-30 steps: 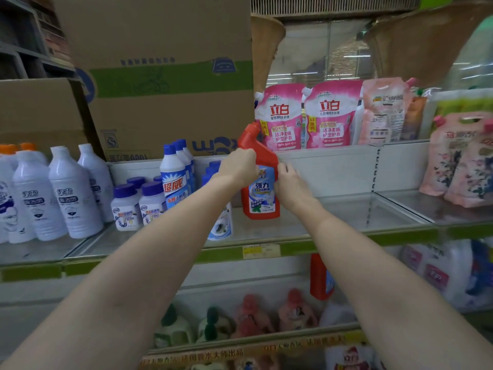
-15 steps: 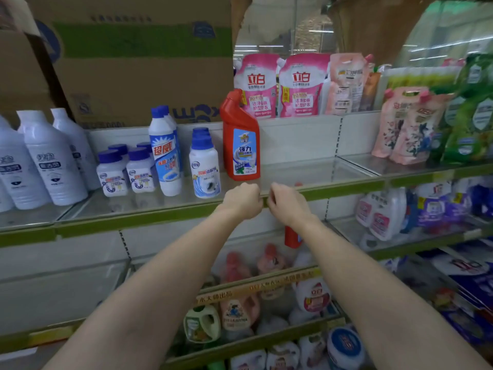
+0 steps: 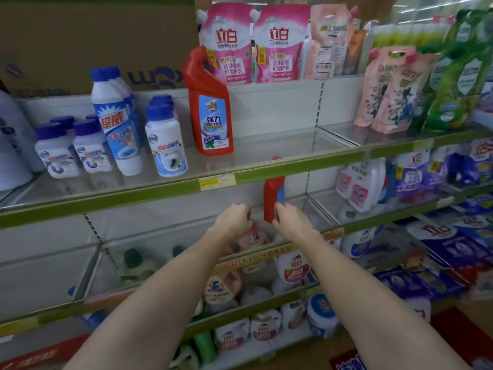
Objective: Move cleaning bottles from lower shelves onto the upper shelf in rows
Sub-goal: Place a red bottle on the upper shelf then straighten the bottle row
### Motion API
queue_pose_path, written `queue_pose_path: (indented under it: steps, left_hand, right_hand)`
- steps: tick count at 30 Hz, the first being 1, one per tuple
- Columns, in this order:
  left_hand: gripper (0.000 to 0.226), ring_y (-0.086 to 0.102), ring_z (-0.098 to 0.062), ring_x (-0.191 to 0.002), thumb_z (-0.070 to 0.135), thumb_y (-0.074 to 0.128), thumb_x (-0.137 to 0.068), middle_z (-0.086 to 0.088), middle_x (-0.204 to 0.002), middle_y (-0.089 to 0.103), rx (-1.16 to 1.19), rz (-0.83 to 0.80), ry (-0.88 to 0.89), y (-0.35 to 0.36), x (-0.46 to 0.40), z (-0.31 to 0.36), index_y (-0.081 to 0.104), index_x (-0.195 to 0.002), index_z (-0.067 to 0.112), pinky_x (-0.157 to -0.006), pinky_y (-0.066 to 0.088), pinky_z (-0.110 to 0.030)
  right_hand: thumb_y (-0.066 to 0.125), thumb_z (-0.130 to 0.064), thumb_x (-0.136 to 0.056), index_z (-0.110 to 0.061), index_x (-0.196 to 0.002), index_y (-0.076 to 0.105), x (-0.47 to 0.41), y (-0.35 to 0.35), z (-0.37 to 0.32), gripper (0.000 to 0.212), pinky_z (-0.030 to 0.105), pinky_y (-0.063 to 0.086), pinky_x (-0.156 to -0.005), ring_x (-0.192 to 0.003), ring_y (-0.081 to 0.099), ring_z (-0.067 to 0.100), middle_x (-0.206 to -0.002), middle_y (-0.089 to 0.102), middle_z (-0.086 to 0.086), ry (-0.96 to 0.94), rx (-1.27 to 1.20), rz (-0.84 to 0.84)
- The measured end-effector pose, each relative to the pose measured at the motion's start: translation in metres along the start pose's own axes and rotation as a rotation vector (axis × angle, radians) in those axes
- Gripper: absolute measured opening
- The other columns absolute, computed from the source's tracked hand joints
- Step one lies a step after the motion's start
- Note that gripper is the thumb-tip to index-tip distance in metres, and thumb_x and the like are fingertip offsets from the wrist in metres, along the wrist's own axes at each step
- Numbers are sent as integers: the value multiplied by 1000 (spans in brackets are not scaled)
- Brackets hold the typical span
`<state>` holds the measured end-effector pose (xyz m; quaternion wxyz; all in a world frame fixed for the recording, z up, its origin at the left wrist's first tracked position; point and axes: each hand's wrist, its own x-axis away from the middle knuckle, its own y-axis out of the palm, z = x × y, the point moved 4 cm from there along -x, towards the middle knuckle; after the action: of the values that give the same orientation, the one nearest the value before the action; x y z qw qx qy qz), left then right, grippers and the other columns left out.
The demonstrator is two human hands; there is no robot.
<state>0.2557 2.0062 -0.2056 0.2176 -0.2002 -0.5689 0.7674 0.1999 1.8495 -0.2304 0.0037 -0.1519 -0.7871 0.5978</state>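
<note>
Since the earlier frame, both hands have dropped from the upper shelf's front edge to the shelf below.

Head view: I note the right hand touching the base of a second red bottle standing on the lower shelf; I cannot tell whether its fingers grip it. Left hand is curled just beside, apparently holding nothing. On the upper shelf the first red bottle stands upright, right of the blue-capped white bottles.
</note>
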Motion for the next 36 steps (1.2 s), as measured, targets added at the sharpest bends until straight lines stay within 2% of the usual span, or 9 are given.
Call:
queue_pose_path:
  steps: [6, 10, 14, 18, 22, 25, 29, 31, 36]
  left_hand:
    - [21, 61, -29, -103, 26, 51, -99, -8, -113, 64, 20, -79, -79, 44, -54, 13, 61, -113, 15, -86, 51, -36]
    - [26, 62, -30, -108, 18, 53, -95, -12, -119, 67, 119, -88, -149, 74, -92, 16, 62, -118, 9, -91, 52, -39]
    - [47, 58, -27, -121, 17, 56, -98, -11, -140, 56, 265, -94, -263, 95, -120, 19, 45, -143, 10, -95, 49, -34]
    - [63, 53, -29, -130, 16, 60, -97, -12, -150, 47, 429, -86, -406, 116, -144, 23, 32, -152, 7, -92, 46, -30]
    - [59, 55, -30, -126, 23, 67, -93, -13, -144, 53, 510, -65, -467, 137, -165, 21, 43, -144, 5, -95, 44, -30]
    - [60, 56, -31, -124, 13, 70, -90, -16, -139, 55, 634, 24, -502, 145, -177, 18, 42, -142, 1, -100, 46, -35]
    - [43, 60, -34, -110, -7, 57, -90, -25, -129, 59, 777, 91, -535, 156, -185, 14, 44, -131, -6, -91, 50, -40]
    - [34, 62, -36, -106, -7, 54, -88, -22, -120, 63, 787, 127, -542, 158, -184, 11, 50, -122, -2, -87, 52, -44]
    - [16, 67, -35, -90, 6, 53, -78, -21, -102, 69, 868, 146, -602, 159, -171, -17, 55, -86, 20, -88, 56, -56]
  right_hand:
    - [53, -23, -97, -11, -114, 52, -42, 34, 56, 20, 44, 49, -91, -110, 55, 35, -119, 52, 13, 60, -108, -99]
    - [56, -23, -97, -12, -119, 56, -76, 55, 91, 25, 43, 51, -89, -109, 58, 36, -118, 57, 13, 81, -165, -109]
    - [58, -21, -95, -11, -117, 58, -107, 85, 121, 24, 41, 53, -81, -100, 62, 33, -113, 60, 12, 26, -294, -131]
    - [61, -32, -93, -26, -115, 57, -132, 112, 143, 24, 44, 56, -84, -101, 61, 23, -114, 59, 0, 8, -350, -188]
    - [62, -40, -89, -34, -116, 56, -149, 136, 156, 29, 44, 58, -82, -95, 64, 18, -111, 64, -4, -5, -414, -259]
    - [60, -52, -86, -40, -116, 54, -162, 149, 159, 33, 40, 59, -79, -88, 67, 13, -103, 68, -11, 9, -513, -308]
    - [65, -78, -72, -52, -130, 44, -210, 242, 188, 67, 43, 60, -80, -91, 70, 11, -103, 71, -17, -1, -658, -358]
    - [72, -72, -70, -47, -131, 44, -211, 254, 184, 72, 43, 62, -78, -90, 71, 9, -102, 72, -16, -2, -703, -387]
    - [82, -34, -66, -37, -137, 40, -150, 160, 132, 83, 36, 63, -76, -93, 71, 10, -109, 69, -9, 33, -764, -395]
